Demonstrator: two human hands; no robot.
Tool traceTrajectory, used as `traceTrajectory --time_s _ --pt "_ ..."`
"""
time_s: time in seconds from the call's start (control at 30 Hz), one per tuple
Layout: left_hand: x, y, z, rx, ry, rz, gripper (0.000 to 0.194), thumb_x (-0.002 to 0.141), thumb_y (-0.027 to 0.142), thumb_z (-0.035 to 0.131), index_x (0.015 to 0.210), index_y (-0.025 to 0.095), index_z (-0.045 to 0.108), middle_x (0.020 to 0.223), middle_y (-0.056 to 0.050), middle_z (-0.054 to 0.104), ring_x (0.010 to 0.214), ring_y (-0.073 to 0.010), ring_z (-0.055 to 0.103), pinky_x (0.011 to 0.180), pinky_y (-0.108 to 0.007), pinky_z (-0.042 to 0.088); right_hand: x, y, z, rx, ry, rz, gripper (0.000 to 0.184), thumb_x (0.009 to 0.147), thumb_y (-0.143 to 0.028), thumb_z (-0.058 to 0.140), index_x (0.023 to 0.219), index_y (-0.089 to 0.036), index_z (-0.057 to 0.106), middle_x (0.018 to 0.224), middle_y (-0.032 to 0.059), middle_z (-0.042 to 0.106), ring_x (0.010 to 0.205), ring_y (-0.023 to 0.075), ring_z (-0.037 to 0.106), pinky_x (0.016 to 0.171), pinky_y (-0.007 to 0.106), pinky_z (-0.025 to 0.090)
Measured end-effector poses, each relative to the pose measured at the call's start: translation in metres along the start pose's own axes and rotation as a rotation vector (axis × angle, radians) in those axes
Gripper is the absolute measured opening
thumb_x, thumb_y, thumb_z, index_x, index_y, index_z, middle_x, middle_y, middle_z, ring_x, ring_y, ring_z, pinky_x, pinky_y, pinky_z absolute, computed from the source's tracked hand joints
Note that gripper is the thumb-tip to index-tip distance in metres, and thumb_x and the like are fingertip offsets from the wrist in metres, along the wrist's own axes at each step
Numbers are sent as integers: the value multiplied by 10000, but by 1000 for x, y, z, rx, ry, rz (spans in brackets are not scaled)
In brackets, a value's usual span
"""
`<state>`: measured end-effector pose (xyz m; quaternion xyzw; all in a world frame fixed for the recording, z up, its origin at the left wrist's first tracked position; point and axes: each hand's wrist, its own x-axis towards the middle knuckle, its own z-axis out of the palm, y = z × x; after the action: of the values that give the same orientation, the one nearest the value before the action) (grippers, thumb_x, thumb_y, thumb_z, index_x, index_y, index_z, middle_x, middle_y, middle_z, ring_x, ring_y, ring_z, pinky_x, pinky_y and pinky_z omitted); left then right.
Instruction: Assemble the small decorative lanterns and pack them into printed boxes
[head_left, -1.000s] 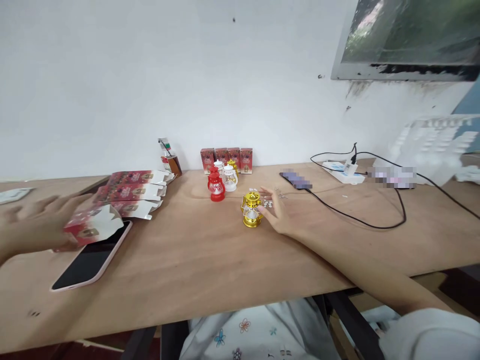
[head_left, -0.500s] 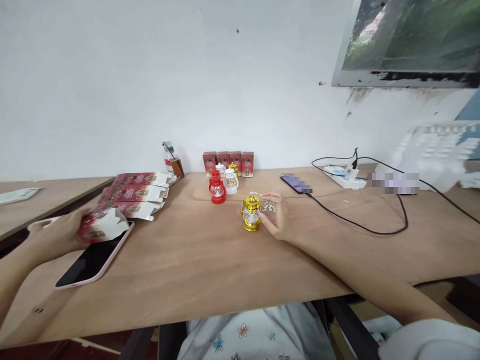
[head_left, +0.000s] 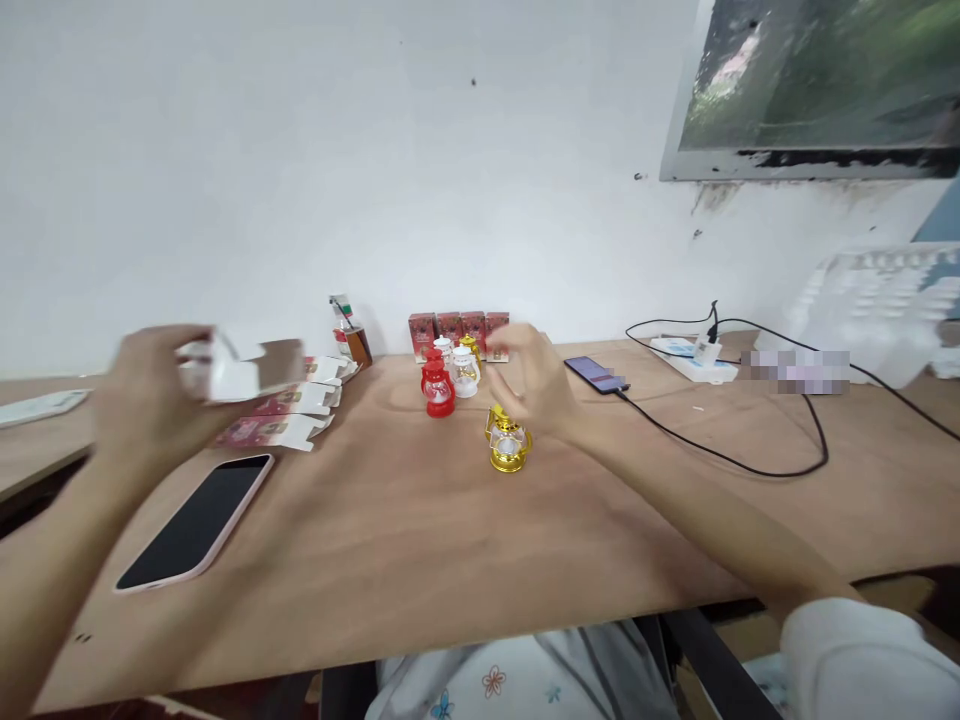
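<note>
My left hand (head_left: 154, 390) is closed round a small cardboard box (head_left: 277, 368), raised above the table's left side; its white flaps stand open and motion blurs it. Below it lie several flattened red boxes (head_left: 262, 432). My right hand (head_left: 536, 385) hovers just above and behind a small gold lantern (head_left: 508, 445), fingers curved apart with nothing visible between them. The lantern stands upright on the table. Behind it are a red lantern (head_left: 437, 388), a white lantern (head_left: 466, 373) and others partly hidden.
Several upright red boxes (head_left: 422, 335) line the wall. A pink-edged phone (head_left: 196, 520) lies front left, another phone (head_left: 596, 374) right of centre with a black cable (head_left: 720, 455). A power strip (head_left: 694, 365) and white plastic trays (head_left: 862, 310) are farther right. A bottle (head_left: 341, 312) stands back left.
My left hand has lifted the box off the pile, up and to the right. My right hand has risen from beside the gold lantern to above it.
</note>
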<state>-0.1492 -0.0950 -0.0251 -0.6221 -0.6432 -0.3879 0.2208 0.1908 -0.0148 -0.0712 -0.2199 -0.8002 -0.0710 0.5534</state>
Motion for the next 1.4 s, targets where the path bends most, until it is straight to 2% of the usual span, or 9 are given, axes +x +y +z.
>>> traceTrajectory --time_s 0.17,0.37,0.53,0.73,0.83,0.93,1.07,1.27,1.4 --pt "58 79 92 -140 -16 393 482 752 270 640 1189 195 450 1235 -72 543 1133 -243 503 918 -386 449 60 9 -5 196 -100 406 397 813 -286 575 1180 -248 427 975 46 561 783 197 599 775 467 507" --pt "78 133 153 -518 14 446 622 667 214 682 1216 193 390 1236 -100 520 1094 -239 528 874 -376 466 58 39 -17 421 -209 585 415 795 -299 629 1177 -270 467 904 44 594 719 180 608 667 419 562" --pt "73 140 149 -514 -124 482 715 629 272 744 1230 145 379 1206 -130 509 1097 -271 510 912 -411 445 55 33 -15 534 -239 701 459 778 -311 660 1174 -227 445 912 65 612 757 192 637 631 396 596" --pt "60 149 141 -426 -102 552 885 628 266 726 1372 175 255 1299 -148 397 1203 -343 375 1020 -529 341 53 42 9 539 -113 687 394 765 -267 616 1114 -207 443 1034 96 574 879 214 620 665 419 598" --pt "59 145 142 -637 -259 547 887 645 306 701 1398 227 239 1367 -120 335 1260 -341 342 1045 -533 333 50 48 11 354 4 617 437 717 -191 628 1106 -208 429 1014 87 593 893 217 609 725 418 570" --pt "60 143 145 -914 -419 442 623 769 305 564 1348 251 341 1374 -100 378 1202 -286 451 983 -479 423 47 43 10 300 126 574 394 760 -175 569 1113 -233 403 1034 72 619 837 189 625 707 376 555" --pt "60 146 142 -1011 -345 296 494 777 320 579 1243 229 444 1268 -104 503 1119 -262 514 924 -459 465 47 31 9 358 100 512 309 825 -203 526 1098 -254 391 1013 42 644 749 145 639 694 344 541" --pt "55 155 127 -829 -226 384 609 662 297 700 1208 233 438 1302 -81 466 1196 -272 446 936 -430 446 48 31 12 403 183 530 170 818 -260 572 875 -226 416 942 17 640 825 146 652 701 312 542" --pt "53 162 127 -827 -168 228 525 698 298 661 1154 186 427 1181 -104 514 1076 -251 513 871 -409 467 51 29 12 446 157 507 154 805 -275 590 832 -213 452 917 17 648 833 147 660 723 320 551"
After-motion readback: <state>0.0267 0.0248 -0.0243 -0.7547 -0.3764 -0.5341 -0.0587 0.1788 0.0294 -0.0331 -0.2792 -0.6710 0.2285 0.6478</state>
